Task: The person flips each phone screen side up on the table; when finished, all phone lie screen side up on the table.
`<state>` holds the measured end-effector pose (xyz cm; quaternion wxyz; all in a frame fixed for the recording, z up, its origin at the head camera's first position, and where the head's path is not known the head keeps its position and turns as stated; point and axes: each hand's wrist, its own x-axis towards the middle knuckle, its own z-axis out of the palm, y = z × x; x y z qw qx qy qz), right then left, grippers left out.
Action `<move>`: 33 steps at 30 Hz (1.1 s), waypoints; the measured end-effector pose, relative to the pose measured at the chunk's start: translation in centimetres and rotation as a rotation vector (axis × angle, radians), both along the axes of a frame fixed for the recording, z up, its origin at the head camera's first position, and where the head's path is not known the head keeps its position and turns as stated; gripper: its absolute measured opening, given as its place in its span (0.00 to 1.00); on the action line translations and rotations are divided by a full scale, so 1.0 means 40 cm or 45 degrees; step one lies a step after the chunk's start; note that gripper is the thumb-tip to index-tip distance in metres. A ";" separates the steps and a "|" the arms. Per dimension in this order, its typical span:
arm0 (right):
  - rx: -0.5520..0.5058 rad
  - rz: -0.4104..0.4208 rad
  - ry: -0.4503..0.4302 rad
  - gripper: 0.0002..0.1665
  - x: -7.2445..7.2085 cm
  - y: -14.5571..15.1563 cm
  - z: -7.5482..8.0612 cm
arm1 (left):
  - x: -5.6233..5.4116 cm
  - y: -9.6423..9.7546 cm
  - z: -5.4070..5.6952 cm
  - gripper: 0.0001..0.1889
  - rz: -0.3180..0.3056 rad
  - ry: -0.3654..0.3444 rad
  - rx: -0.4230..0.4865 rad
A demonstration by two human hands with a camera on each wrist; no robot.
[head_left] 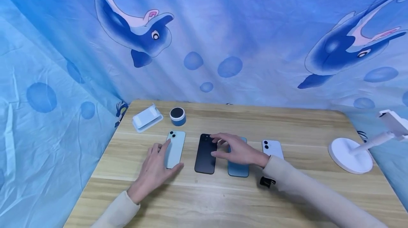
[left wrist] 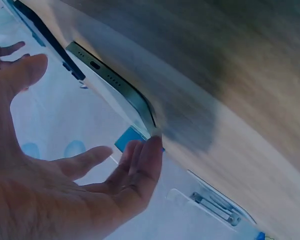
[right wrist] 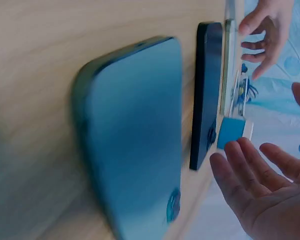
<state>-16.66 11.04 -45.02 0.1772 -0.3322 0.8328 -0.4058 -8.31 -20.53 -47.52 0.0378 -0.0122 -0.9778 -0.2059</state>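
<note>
Four phones would exceed my naming, so several phones lie in a row, backs up, on the wooden table. My left hand (head_left: 154, 169) is at the pale green phone (head_left: 176, 150), leftmost in the row; its fingers reach the phone's left edge, and the thumb lies near the lower end. In the left wrist view, a fingertip (left wrist: 154, 142) meets the phone's side while the thumb stays apart. My right hand (head_left: 237, 150) hovers above the blue phone (head_left: 238, 171), fingers extended toward the black phone (head_left: 205, 157). A gap shows under that hand in the right wrist view.
A white phone (head_left: 274, 147) lies partly behind the right sleeve. At the back left are a white folding stand (head_left: 147, 116) and a blue-and-white round container (head_left: 177, 117). A white stand with a round base (head_left: 349, 160) occupies the right side. Blue dolphin-print cloth (head_left: 210, 36) hangs behind.
</note>
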 end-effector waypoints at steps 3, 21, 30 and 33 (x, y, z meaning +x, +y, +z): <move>-0.051 -0.005 -0.067 0.37 -0.016 -0.035 -0.007 | 0.005 -0.005 0.000 0.54 0.014 -0.053 0.017; -0.125 -0.089 -0.166 0.26 -0.101 -0.224 -0.063 | 0.018 0.011 -0.015 0.42 -0.041 -0.057 -0.119; -0.159 -0.195 -0.254 0.25 -0.140 -0.303 -0.075 | 0.018 0.025 -0.016 0.37 -0.069 -0.064 -0.148; -0.128 -0.219 -0.254 0.25 -0.147 -0.323 -0.080 | 0.023 0.025 -0.018 0.37 -0.070 -0.055 -0.159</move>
